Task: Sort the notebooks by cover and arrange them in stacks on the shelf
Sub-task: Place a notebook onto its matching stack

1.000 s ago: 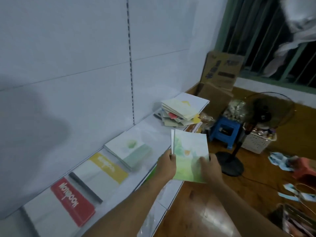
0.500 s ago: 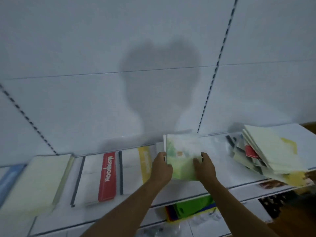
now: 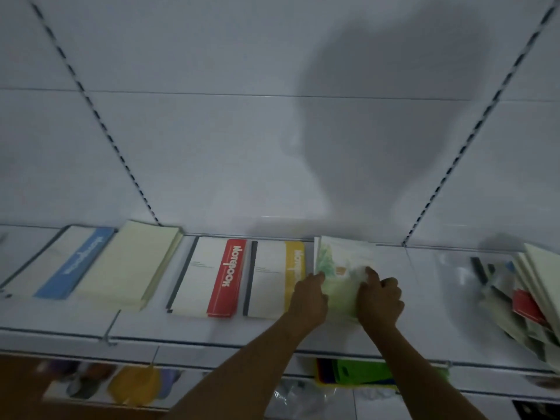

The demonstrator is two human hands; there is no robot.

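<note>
Both bare forearms reach forward side by side, the left hand [image 3: 309,295] and right hand [image 3: 380,300] knuckles-up with fingers curled, close together.

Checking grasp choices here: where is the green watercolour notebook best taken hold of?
By its two long side edges near the front, from the shelf's open front. The green watercolour notebook lies flat; left hand and right hand already flank it there.

Green watercolour notebook [image 3: 339,268] flat on shelf [image 3: 424,298] beside yellow-banded stack [image 3: 272,280].
</note>
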